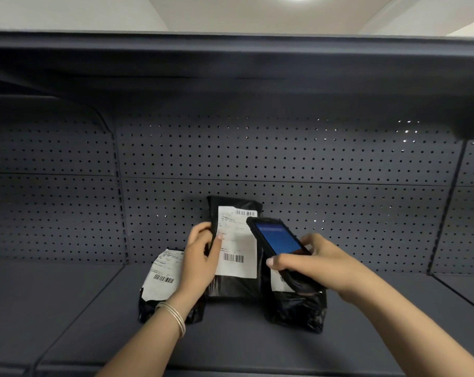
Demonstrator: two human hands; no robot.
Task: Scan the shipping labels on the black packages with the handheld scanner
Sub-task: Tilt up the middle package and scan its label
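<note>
Three black packages with white shipping labels stand on a dark grey shelf [230, 341]. My left hand [200, 257] grips the left edge of the middle package [235, 287] and holds it upright, its label [237, 246] facing me. My right hand [317, 262] holds the black handheld scanner [278, 239], its blue screen lit, tilted with its top end over the label's right edge. The left package [159, 281] leans behind my left wrist. The right package [298, 308] sits under my right hand, its label mostly hidden.
A perforated grey back panel [284, 159] rises behind the packages. An upper shelf [230, 61] overhangs the space. Vertical uprights [120, 200] divide the bays to the left and right. The shelf surface spreads wide on both sides of the packages.
</note>
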